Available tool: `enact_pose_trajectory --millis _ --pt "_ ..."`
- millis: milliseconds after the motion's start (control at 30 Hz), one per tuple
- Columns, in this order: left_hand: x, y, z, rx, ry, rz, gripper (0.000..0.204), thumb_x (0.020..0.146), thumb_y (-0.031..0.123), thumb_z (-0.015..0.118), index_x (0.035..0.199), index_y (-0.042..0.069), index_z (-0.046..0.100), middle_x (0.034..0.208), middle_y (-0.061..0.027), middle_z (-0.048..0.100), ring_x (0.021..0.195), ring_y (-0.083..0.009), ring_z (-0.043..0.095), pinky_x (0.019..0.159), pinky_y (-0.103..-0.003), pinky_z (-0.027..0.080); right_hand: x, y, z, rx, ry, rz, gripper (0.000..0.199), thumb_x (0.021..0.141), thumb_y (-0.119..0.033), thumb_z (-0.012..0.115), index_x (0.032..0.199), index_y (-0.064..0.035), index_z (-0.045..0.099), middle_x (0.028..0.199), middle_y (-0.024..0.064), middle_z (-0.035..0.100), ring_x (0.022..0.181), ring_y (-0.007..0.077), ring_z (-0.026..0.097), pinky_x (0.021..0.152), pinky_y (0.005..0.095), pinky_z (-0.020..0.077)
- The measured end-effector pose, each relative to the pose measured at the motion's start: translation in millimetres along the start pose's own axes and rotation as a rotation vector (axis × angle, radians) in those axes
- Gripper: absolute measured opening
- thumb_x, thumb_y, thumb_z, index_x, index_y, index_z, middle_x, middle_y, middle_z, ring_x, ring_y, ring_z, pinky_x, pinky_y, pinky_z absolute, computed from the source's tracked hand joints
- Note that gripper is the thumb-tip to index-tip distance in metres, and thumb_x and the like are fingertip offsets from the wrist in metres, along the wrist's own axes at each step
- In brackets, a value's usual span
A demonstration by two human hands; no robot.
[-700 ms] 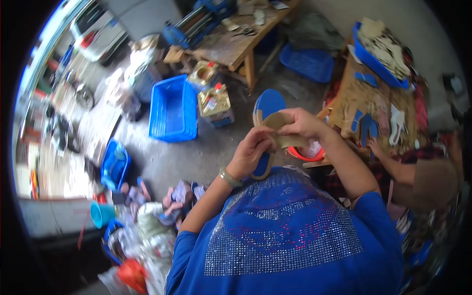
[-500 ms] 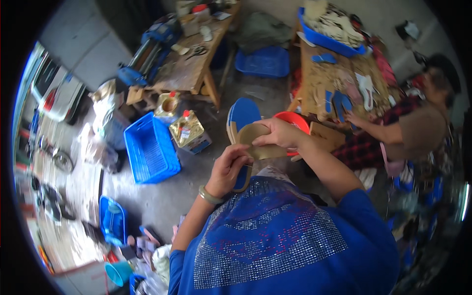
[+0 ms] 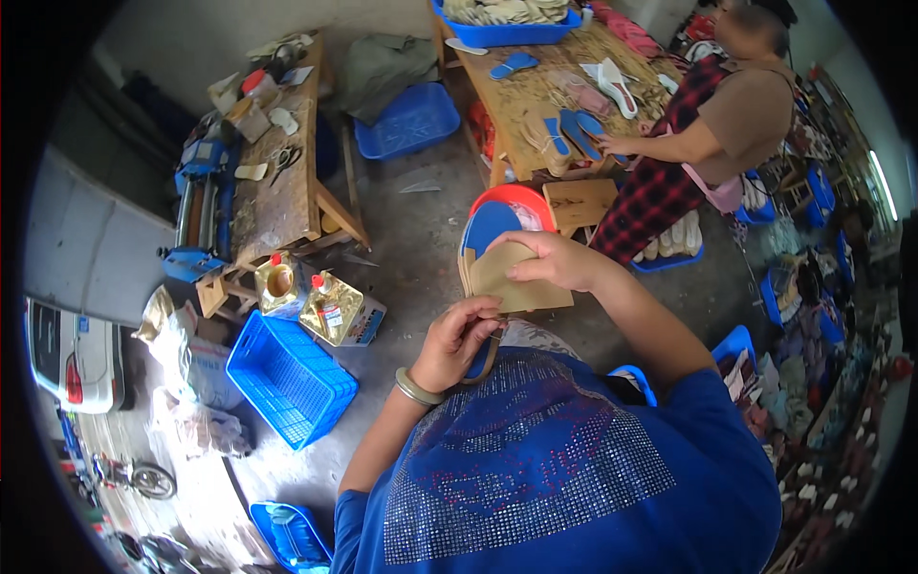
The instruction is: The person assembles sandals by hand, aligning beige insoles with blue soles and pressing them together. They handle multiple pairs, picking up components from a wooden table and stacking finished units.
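Observation:
A thin tan sheet piece with a rounded top is between my hands, in front of my body. My right hand grips it from the right, thumb across its face. At the sheet's lower left edge, my left hand is closed, its thumb and forefinger pinched together. Behind the sheet stand blue-topped insoles with tan edges. Their lower end shows below my left fingers, and the middle is hidden by the sheet and hand. I cannot tell what supports them.
A red basin sits just beyond the insoles. On the left are a blue crate and metal cans. Workbenches stand farther off, one with a blue roller machine. A co-worker handles blue insoles at the right bench.
The view has swung right, so the benches and crate appear farther left. My left fingers have drawn tighter at the sheet's lower edge; the right hand still grips the sheet.

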State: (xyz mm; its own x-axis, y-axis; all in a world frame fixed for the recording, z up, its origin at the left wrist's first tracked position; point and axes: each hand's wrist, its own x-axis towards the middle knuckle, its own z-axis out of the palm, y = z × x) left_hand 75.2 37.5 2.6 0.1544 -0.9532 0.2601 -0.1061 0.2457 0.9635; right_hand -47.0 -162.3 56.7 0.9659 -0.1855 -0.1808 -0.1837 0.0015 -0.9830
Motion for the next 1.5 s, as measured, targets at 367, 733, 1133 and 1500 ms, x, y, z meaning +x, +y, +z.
enact_pose_trajectory --millis 367,733,1133,1500 --pt "8 -6 19 -0.248 0.141 -0.056 0.037 0.093 -0.004 0.053 0.124 0.005 0.036 0.092 -0.0058 0.058 0.088 -0.0124 0.058 0.079 -0.025 0.047 -30 5 -15 0.344 0.117 0.019 0.037 0.078 -0.004 0.069 0.113 -0.0009 0.059 0.101 0.0049 0.066 0.093 0.0129 0.061 0.085 0.028 0.0479" --pt "36 -7 27 -0.151 0.227 -0.102 0.034 0.1 0.024 0.048 0.122 -0.001 0.056 0.101 -0.0033 0.063 0.092 -0.0098 0.056 0.08 -0.025 0.046 -14 -1 -20 -0.373 0.084 -0.135 0.033 0.079 -0.018 0.071 0.109 -0.0059 0.063 0.094 0.0085 0.068 0.09 0.019 0.065 0.079 0.0326 0.0491" --pt "117 -21 63 -0.249 0.145 -0.292 0.027 0.099 0.021 0.051 0.112 0.0 0.06 0.1 -0.0015 0.064 0.087 -0.0065 0.056 0.076 -0.023 0.047 -64 -16 -72 -0.917 0.249 -0.59 0.07 0.069 -0.012 0.075 0.132 -0.0121 0.046 0.132 0.0185 0.045 0.114 0.0342 0.053 0.088 0.0415 0.0493" --pt "149 -39 86 -0.335 0.119 -0.421 0.026 0.099 0.022 0.051 0.109 0.0 0.061 0.098 -0.0013 0.064 0.085 -0.0055 0.056 0.073 -0.022 0.047 -81 17 -86 -0.924 0.422 -0.337 0.07 0.064 -0.017 0.08 0.127 -0.0088 0.051 0.133 0.0231 0.041 0.118 0.0379 0.049 0.096 0.0463 0.0433"
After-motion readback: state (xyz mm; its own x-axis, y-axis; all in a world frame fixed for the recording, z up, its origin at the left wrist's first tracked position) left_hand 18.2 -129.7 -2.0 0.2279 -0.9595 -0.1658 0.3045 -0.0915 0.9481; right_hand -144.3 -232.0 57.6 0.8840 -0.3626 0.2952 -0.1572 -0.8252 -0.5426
